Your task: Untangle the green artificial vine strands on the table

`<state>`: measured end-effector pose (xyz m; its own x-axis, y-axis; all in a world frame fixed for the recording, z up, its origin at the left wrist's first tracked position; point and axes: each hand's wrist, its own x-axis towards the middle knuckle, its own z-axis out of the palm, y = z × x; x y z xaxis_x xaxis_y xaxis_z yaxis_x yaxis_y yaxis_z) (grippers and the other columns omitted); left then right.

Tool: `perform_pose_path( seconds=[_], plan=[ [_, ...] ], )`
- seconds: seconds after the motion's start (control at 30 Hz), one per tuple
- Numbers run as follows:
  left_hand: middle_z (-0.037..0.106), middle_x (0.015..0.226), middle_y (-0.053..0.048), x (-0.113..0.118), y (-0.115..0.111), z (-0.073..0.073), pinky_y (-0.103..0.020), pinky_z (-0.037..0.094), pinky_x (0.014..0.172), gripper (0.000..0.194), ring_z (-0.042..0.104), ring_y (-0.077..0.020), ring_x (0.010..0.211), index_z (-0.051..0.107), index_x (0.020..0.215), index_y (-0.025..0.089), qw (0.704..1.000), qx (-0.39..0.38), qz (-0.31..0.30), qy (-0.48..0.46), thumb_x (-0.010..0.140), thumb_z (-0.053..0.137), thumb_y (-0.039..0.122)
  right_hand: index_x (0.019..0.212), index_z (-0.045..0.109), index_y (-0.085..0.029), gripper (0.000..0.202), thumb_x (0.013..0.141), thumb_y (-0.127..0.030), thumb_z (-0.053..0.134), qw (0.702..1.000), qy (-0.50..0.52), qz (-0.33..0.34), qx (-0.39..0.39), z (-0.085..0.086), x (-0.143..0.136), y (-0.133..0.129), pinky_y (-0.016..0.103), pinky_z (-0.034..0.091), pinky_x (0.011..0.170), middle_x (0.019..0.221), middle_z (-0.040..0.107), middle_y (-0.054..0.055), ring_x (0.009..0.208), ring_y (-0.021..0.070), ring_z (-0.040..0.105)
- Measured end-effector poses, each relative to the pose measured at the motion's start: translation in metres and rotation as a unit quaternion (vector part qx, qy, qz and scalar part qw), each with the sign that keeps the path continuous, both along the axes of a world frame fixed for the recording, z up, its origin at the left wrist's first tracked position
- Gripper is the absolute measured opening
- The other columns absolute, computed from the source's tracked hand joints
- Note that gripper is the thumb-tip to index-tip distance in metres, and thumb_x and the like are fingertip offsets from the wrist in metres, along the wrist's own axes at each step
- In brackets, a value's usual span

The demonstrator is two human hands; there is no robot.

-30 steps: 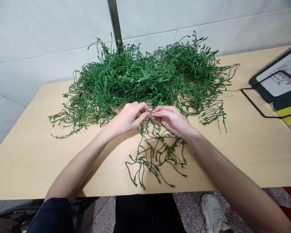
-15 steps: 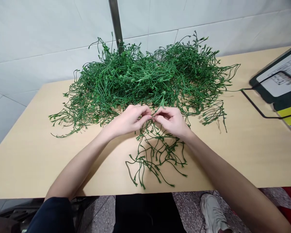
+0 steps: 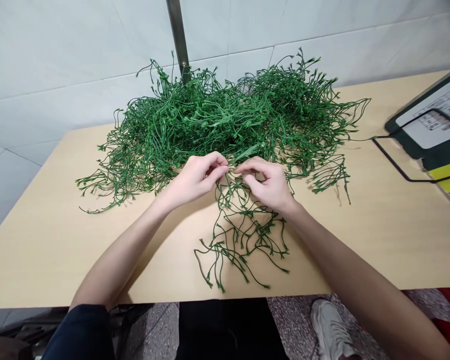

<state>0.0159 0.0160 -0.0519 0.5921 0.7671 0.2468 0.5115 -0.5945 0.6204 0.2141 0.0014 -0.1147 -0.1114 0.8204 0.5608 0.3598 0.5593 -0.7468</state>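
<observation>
My left hand [image 3: 200, 177] is closed in a pinch on a thin green artificial plant stem [image 3: 253, 150], whose leafy end points up and right. Facing it, my right hand [image 3: 270, 184] has its index finger stretched toward the pinch, with the thumb a little apart from it. The tip of that finger is close to the stem; whether it touches is too small to tell. Behind both hands lies a big tangled pile of green artificial stems [image 3: 210, 120] with small forked ends. A smaller group of loose stems [image 3: 243, 240] is spread below the hands, toward the table's front edge.
The light wooden table [image 3: 52, 240] meets a tiled wall [image 3: 78, 50]. A metal post [image 3: 178, 35] stands behind the pile. On the right lie a dark case with a white label [image 3: 431, 125] and a black wire frame [image 3: 392, 162]. A shoe [image 3: 332, 327] shows below.
My hands have moved slightly up and apart. The right thumb and index finger have parted from their pinch. The leafy end of the stem has tipped down to the right.
</observation>
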Motion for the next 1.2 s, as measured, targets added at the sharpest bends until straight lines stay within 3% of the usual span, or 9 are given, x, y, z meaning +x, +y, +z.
perform_pose_path(
  seconds=[0.17,0.33,0.53,0.73,0.93,1.2],
  plan=[
    [0.058,0.064,0.003,0.0001,0.0010,-0.0019,-0.021,0.030,0.052,0.015,0.041,-0.0074,0.055,0.060,0.087,0.016,1.000,0.004,0.007,-0.016,0.093,0.052,0.027,0.083,0.076,-0.020,0.018,0.086,-0.031,0.062,0.993,0.045,0.054,-0.097,0.0055,-0.0011,-0.0041,0.035,0.052,0.078,0.085,0.076,0.006,0.081,0.0203,0.067],
    [0.060,0.067,0.002,0.0006,0.0015,-0.0028,-0.020,0.032,0.053,0.015,0.042,-0.0073,0.056,0.062,0.087,0.016,1.000,-0.002,0.009,-0.022,0.093,0.053,0.028,0.076,0.073,-0.020,0.015,0.083,-0.033,0.068,0.990,0.056,0.083,-0.104,0.0066,-0.0057,-0.0061,0.035,0.051,0.081,0.082,0.075,0.005,0.080,0.0193,0.066],
    [0.063,0.069,0.001,0.0014,0.0009,-0.0034,-0.020,0.034,0.054,0.017,0.046,-0.0078,0.058,0.062,0.089,0.016,0.999,-0.019,0.005,-0.030,0.093,0.054,0.030,0.080,0.073,-0.019,0.022,0.088,-0.038,0.065,0.983,0.055,0.108,-0.140,0.0096,-0.0062,-0.0055,0.029,0.048,0.069,0.076,0.071,0.002,0.072,0.0154,0.061],
    [0.060,0.062,0.004,0.0013,0.0008,-0.0046,-0.020,0.030,0.052,0.016,0.044,-0.0072,0.054,0.064,0.090,0.016,1.000,-0.015,-0.009,-0.007,0.093,0.056,0.030,0.080,0.073,-0.018,0.025,0.078,-0.042,0.076,0.971,0.105,0.125,-0.173,0.0067,-0.0068,-0.0036,0.031,0.051,0.077,0.081,0.073,0.004,0.078,0.0168,0.065],
    [0.061,0.062,0.003,0.0010,0.0003,-0.0057,-0.020,0.031,0.052,0.016,0.046,-0.0076,0.054,0.064,0.089,0.015,1.000,0.001,-0.011,0.001,0.092,0.056,0.029,0.084,0.074,-0.017,0.036,0.069,-0.049,0.082,0.944,0.146,0.155,-0.252,0.0090,-0.0064,-0.0043,0.034,0.056,0.074,0.081,0.074,0.006,0.075,0.0184,0.069],
    [0.062,0.067,0.003,0.0044,-0.0042,-0.0047,-0.020,0.035,0.055,0.016,0.047,-0.0074,0.055,0.063,0.090,0.016,0.999,0.005,-0.018,0.025,0.094,0.051,0.025,0.073,0.075,-0.017,0.021,0.069,-0.038,0.079,0.979,0.079,0.071,-0.174,0.0069,-0.0088,-0.0054,0.032,0.052,0.068,0.076,0.076,0.005,0.072,0.0188,0.067]
  ],
)
